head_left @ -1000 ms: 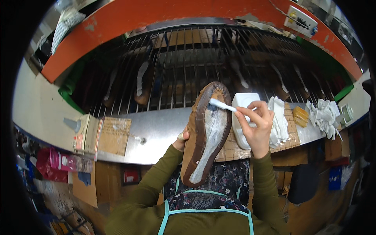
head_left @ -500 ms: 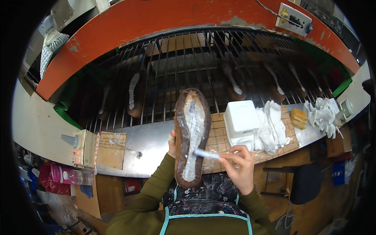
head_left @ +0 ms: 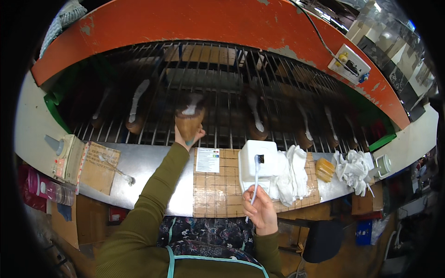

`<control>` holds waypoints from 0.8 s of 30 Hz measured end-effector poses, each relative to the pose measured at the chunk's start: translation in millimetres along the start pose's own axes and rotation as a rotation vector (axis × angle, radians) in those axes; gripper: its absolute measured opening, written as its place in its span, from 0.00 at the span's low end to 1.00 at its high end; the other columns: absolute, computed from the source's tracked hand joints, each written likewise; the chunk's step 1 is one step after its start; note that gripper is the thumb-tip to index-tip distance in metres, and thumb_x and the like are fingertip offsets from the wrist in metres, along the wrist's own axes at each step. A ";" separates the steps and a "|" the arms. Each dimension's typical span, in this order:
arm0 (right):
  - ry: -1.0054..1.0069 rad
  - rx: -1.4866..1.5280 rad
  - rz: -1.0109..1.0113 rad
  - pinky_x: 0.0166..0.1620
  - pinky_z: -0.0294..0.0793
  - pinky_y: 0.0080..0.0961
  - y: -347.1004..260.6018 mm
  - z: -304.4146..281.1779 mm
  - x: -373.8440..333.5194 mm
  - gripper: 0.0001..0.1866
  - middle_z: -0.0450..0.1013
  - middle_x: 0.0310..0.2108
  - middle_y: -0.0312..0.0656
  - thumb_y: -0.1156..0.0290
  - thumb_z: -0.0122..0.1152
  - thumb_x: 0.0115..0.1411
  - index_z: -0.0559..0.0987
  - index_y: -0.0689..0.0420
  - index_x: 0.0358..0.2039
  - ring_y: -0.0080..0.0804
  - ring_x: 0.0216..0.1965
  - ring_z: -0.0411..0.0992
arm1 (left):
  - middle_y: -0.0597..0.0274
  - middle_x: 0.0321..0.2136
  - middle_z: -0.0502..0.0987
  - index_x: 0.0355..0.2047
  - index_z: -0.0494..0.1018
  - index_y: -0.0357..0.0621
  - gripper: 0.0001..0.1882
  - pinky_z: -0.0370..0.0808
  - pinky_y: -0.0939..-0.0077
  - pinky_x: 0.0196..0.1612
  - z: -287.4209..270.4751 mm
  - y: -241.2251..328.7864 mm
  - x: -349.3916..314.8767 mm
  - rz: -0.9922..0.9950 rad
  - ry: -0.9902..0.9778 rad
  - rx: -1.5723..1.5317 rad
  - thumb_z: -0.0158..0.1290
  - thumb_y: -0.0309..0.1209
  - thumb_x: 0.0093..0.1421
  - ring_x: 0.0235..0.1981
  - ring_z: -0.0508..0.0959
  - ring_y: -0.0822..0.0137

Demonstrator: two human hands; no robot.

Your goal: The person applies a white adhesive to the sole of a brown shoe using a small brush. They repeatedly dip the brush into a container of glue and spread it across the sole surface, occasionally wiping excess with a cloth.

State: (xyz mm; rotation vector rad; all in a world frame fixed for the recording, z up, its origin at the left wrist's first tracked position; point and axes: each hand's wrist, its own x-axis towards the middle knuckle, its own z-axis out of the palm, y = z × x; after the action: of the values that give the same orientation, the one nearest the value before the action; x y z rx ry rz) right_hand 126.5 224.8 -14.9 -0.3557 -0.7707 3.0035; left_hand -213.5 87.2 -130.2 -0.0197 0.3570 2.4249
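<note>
My left hand (head_left: 187,138) reaches forward to the rack, closed around the heel end of a brown shoe upper on a last (head_left: 190,124). The shoe's underside bears a white coating, and its far end is dim over the bars. Nearer to me, my right hand (head_left: 262,211) grips the white handle of a brush (head_left: 255,185). The brush's upper end meets the dark opening in a white plastic box (head_left: 248,162); its tip is hard to make out. Beside the box lie white cloth gloves (head_left: 293,176).
Metal rack bars (head_left: 218,99) carry several similar brown shoes, one (head_left: 135,116) at the left. An orange panel (head_left: 185,23) spans the back. On the steel ledge (head_left: 178,201) lie a cardboard piece (head_left: 99,169), a yellow block (head_left: 325,169) and a crumpled white cloth heap (head_left: 353,171).
The shoe has moved from in front of me forward to the rack in my left hand. My right hand has taken the brush off the sole and across to the white box.
</note>
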 end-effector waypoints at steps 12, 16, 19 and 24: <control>0.103 -0.086 -0.009 0.20 0.57 0.16 -8.3 13.6 11.2 0.13 0.67 0.31 0.41 0.64 0.39 0.70 0.70 0.59 0.43 0.19 0.17 0.56 | 0.76 0.40 0.72 0.38 0.71 0.61 0.16 0.61 0.70 0.40 35.4 -11.2 8.8 -0.144 0.604 -0.170 0.53 0.52 0.56 0.38 0.65 0.71; 0.048 -0.252 -0.055 0.19 0.55 0.15 -28.3 24.9 19.4 0.14 0.68 0.28 0.41 0.61 0.39 0.70 0.70 0.57 0.36 0.18 0.16 0.55 | 0.67 0.46 0.71 0.45 0.68 0.55 0.22 0.63 0.64 0.46 5.4 -5.4 44.6 0.048 0.593 -0.255 0.49 0.52 0.56 0.45 0.67 0.64; 0.063 -0.439 -0.178 0.19 0.56 0.15 -70.0 39.7 31.5 0.15 0.67 0.24 0.41 0.59 0.40 0.69 0.67 0.54 0.30 0.17 0.15 0.56 | 0.49 0.57 0.61 0.60 0.57 0.43 0.39 0.58 0.51 0.60 6.9 -6.0 43.7 0.231 0.666 -0.502 0.51 0.54 0.55 0.58 0.62 0.51; 0.212 -1.348 -0.432 0.23 0.58 0.13 -145.5 35.0 129.9 0.17 0.67 0.21 0.40 0.53 0.53 0.64 0.67 0.54 0.29 0.17 0.18 0.61 | 0.38 0.64 0.52 0.67 0.44 0.45 0.45 0.53 0.50 0.65 47.9 -20.2 -36.9 0.095 0.460 -0.361 0.48 0.56 0.59 0.66 0.54 0.48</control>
State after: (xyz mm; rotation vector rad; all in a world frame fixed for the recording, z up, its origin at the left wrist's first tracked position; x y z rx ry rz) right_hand -13.2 345.9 56.6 -0.3930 -2.3034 1.6088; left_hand -168.5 91.4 -85.2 -0.7415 0.1155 2.5321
